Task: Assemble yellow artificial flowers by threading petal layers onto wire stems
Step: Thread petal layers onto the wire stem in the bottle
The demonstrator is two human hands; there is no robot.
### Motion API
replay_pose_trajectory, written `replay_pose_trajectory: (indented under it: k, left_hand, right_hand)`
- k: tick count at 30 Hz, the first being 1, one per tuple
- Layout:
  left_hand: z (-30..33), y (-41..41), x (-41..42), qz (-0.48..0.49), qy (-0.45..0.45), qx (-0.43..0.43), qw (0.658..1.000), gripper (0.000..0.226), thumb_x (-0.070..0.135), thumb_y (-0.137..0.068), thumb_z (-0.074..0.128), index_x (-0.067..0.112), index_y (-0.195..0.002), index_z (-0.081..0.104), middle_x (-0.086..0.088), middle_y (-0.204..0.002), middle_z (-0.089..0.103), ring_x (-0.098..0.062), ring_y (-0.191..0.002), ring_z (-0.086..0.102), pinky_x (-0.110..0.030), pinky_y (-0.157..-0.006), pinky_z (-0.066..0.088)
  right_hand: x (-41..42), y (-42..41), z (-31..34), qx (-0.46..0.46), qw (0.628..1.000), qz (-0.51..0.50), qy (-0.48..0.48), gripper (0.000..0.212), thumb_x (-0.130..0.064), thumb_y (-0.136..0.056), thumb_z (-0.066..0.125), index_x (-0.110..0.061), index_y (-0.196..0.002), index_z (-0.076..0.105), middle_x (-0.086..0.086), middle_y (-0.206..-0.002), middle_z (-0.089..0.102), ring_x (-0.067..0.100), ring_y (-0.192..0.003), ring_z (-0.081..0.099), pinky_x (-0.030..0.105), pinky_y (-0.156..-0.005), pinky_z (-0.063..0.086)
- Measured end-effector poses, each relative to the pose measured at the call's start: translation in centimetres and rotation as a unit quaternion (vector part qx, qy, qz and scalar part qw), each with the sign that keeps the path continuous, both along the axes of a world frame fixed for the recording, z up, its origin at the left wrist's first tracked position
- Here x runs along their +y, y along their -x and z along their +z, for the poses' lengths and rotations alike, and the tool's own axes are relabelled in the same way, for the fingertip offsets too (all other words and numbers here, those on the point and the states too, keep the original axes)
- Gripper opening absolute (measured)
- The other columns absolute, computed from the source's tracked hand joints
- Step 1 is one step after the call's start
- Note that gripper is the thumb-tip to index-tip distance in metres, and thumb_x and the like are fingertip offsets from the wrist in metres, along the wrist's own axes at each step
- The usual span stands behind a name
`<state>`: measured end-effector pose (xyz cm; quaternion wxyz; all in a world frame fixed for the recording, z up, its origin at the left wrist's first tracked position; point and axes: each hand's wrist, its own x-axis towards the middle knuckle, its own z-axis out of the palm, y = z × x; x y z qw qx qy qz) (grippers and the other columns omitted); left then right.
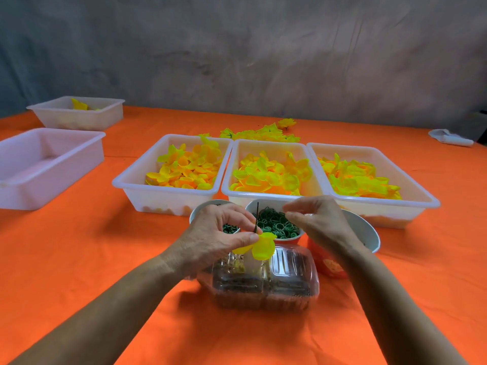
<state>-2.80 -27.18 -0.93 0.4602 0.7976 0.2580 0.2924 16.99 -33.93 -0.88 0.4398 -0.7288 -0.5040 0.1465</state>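
My left hand pinches a thin dark wire stem that points upward, with a yellow petal layer hanging on it just below my fingers. My right hand hovers to the right of the stem tip, thumb and forefinger held close together; whether they hold a small piece I cannot tell. Below both hands stands a bowl of small green rings. Three white trays of yellow petals line up behind the bowls.
A clear plastic box with dark contents lies in front of the hands. Two more bowls flank the ring bowl. Finished yellow flowers lie behind the trays. Two white trays stand at left on the orange cloth.
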Motion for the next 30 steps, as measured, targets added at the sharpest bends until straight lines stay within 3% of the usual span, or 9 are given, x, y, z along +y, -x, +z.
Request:
replay_pose_trajectory:
  k: [5, 10, 17, 23, 30]
  left_hand:
    - [0.1, 0.0, 0.2, -0.01, -0.003, 0.001, 1.0, 0.007, 0.009, -0.073, 0.077, 0.009, -0.08, 0.077, 0.002, -0.092, 0.068, -0.004, -0.093, 0.063, -0.013, -0.084, 0.046]
    - [0.1, 0.0, 0.3, -0.01, 0.006, -0.002, 1.0, 0.006, 0.009, -0.074, 0.077, 0.01, -0.08, 0.077, -0.001, -0.091, 0.07, -0.007, -0.091, 0.065, -0.018, -0.087, 0.048]
    - [-0.1, 0.1, 0.4, -0.016, 0.031, -0.006, 0.999, 0.006, 0.012, -0.075, 0.077, 0.018, -0.078, 0.076, 0.003, -0.091, 0.07, -0.004, -0.09, 0.065, -0.019, -0.087, 0.049]
    - [-0.2, 0.1, 0.5, -0.022, 0.033, -0.012, 0.999, 0.01, 0.014, -0.075, 0.077, 0.024, -0.074, 0.076, 0.005, -0.088, 0.071, -0.006, -0.09, 0.066, -0.021, -0.086, 0.051]
    - [-0.3, 0.2, 0.4, -0.022, 0.029, -0.008, 0.999, 0.01, 0.015, -0.076, 0.077, 0.024, -0.074, 0.076, 0.006, -0.087, 0.072, -0.007, -0.089, 0.067, -0.025, -0.086, 0.052]
  right_hand:
    - [4.0, -0.2, -1.5, -0.19, 0.972, 0.018, 0.14, 0.023, -0.001, -0.08, 0.06, -0.005, -0.099, 0.073, 0.016, -0.108, 0.069, 0.029, -0.103, 0.062, 0.034, -0.084, 0.05]
    - [5.8, 0.4, -1.6, -0.29, 0.931, 0.025, 0.223, 0.028, -0.005, -0.087, 0.055, -0.01, -0.111, 0.068, 0.017, -0.115, 0.061, 0.034, -0.103, 0.058, 0.03, -0.073, 0.042]
    - [5.4, 0.2, -1.5, -0.274, 0.943, 0.018, 0.189, 0.021, -0.002, -0.081, 0.066, -0.006, -0.1, 0.073, 0.018, -0.107, 0.067, 0.034, -0.099, 0.061, 0.036, -0.081, 0.05]
    - [4.6, -0.3, -1.8, -0.257, 0.958, 0.008, 0.125, 0.011, -0.013, -0.082, 0.069, -0.008, -0.091, 0.073, 0.012, -0.096, 0.07, 0.03, -0.094, 0.062, 0.031, -0.072, 0.045]
    - [3.5, -0.2, -1.0, -0.056, 0.995, 0.058, 0.056, 0.011, -0.003, -0.079, 0.071, -0.005, -0.089, 0.072, 0.01, -0.086, 0.071, 0.017, -0.078, 0.064, 0.027, -0.072, 0.05]
